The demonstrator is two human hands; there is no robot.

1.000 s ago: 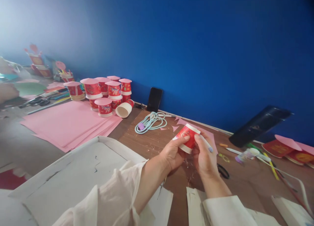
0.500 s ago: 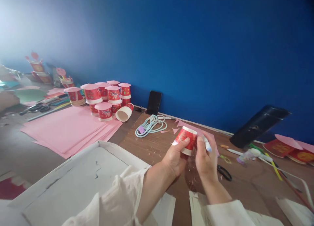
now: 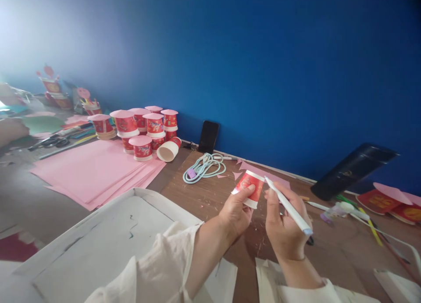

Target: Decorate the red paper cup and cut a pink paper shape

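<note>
My left hand (image 3: 237, 212) is closed round a red paper cup (image 3: 251, 183) with white bands at both ends, its thumb pressed on the printed side. To the right of it, my right hand (image 3: 287, 226) grips a white marker (image 3: 294, 212) with a pale blue end. The marker slants, its upper tip close beside the cup; whether the two touch I cannot tell. Behind the cup lies a strip of pink paper (image 3: 279, 180) with small pink scraps near it. The loop of a dark scissors handle is mostly hidden behind my right hand.
Red cups with pink paper tops (image 3: 142, 148) stand grouped by pink sheets (image 3: 79, 171). A coiled pale blue cable (image 3: 197, 173), a phone (image 3: 208, 136) and a black cylinder (image 3: 351, 169) are along the wall. A white box lid (image 3: 108, 233) lies front left. Another person's hand (image 3: 13, 131) is far left.
My right hand has shifted slightly right and turned the marker, so its whole length now shows slanting beside the cup. The left hand keeps the cup in nearly the same place.
</note>
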